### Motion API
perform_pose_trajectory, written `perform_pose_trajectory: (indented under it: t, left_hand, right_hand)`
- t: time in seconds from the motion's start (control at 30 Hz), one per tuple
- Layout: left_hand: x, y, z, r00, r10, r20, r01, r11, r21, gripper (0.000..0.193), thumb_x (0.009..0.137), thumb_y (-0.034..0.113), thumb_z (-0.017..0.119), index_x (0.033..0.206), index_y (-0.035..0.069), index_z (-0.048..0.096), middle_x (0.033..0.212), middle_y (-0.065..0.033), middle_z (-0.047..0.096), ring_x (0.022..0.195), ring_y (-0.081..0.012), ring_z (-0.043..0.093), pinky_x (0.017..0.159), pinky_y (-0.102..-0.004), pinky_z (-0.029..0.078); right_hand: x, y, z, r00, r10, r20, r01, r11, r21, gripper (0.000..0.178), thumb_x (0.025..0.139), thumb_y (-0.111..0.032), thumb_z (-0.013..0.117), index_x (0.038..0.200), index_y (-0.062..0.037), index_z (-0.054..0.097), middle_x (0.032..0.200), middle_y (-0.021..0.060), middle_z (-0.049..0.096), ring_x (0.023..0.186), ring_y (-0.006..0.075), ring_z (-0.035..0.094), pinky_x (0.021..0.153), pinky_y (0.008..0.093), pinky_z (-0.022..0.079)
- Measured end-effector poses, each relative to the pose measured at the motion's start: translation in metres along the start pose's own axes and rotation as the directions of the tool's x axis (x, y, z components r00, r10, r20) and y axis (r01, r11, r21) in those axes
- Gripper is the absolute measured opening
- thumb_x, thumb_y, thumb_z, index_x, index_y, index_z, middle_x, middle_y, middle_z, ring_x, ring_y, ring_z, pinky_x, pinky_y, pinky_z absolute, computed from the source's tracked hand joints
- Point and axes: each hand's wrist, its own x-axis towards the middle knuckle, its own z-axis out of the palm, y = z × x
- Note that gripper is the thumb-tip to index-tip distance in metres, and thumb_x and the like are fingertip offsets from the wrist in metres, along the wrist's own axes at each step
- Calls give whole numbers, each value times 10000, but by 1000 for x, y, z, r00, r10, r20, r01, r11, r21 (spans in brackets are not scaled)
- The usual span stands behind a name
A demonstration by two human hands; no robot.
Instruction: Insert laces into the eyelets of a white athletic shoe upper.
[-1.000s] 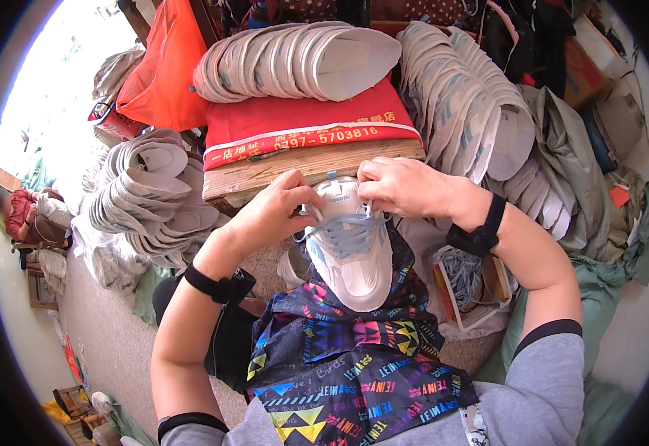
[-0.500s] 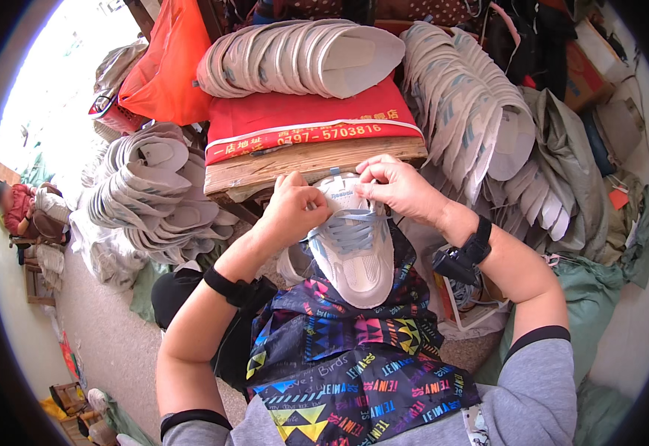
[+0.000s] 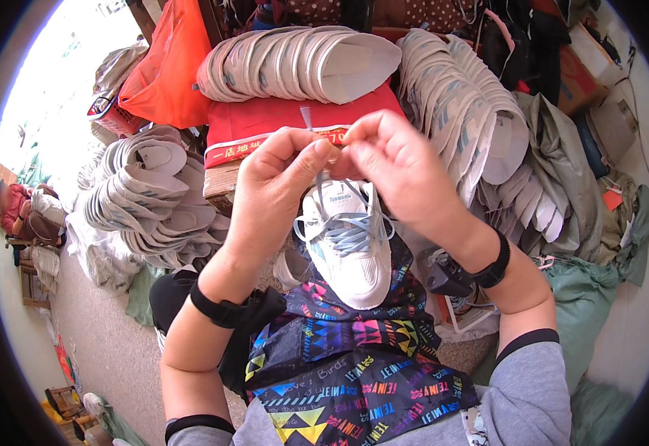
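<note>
A white sneaker upper (image 3: 354,269) lies toe toward me on my lap, its pale blue-grey shoelace (image 3: 345,229) crossing the front. Above its tongue, my left hand (image 3: 280,182) pinches a raised strand of the lace, whose tip sticks up past the fingers. Close beside it, my right hand (image 3: 407,169) is also closed, thumb against fingers, on the lace; it is slightly blurred and hides most of what it grips. The fingertips of both hands nearly meet. A patterned dark apron (image 3: 361,394) lies under the shoe.
Ahead stands a wooden bench (image 3: 220,178) with a red cloth (image 3: 242,123) and a row of nested shoe uppers (image 3: 280,65). More stacks of uppers rise at the left (image 3: 135,197) and right (image 3: 462,111). An orange-red bag (image 3: 168,70) hangs at the far left.
Both hands have risen from the shoe's tongue and drawn closer together, pulling lace up between them. Loose lace now loops out at the shoe's sides.
</note>
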Motion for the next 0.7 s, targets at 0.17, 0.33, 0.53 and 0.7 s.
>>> perform_pose_trajectory:
  t: [0.17,0.33,0.53,0.7]
  left_hand:
    - [-5,-16,-2,988,-103,-118,97,994,-50,153,977,136,604,1039,-1,632,911,-29,665,822,-62,587,754,-217,480]
    - [-11,-40,-33,945,-282,-166,191,887,-421,201,977,165,603,1109,20,648,930,-33,651,752,-40,543,635,-178,430]
    - [-44,-73,-89,936,-274,-223,323,918,230,245,982,94,552,1197,-2,618,863,-15,665,646,-26,475,588,-171,394]
    - [-58,-82,-84,907,-374,-194,419,759,498,203,923,50,585,1107,3,659,815,-15,679,651,-29,538,576,-184,439]
  right_hand:
    - [-11,14,18,960,223,167,-257,940,226,131,980,-72,532,1074,14,560,895,53,643,806,100,636,752,248,517]
    - [0,28,-21,967,247,62,-251,966,62,196,1000,-180,531,1013,-36,663,764,-11,607,678,53,569,636,209,487]
    - [-6,75,-89,945,304,-120,-327,883,-338,195,977,-182,550,962,-38,681,758,-6,628,661,49,551,628,212,472]
    - [-26,85,-103,911,384,149,-219,757,-616,185,929,-163,583,899,-3,671,784,33,649,726,94,574,686,272,476]
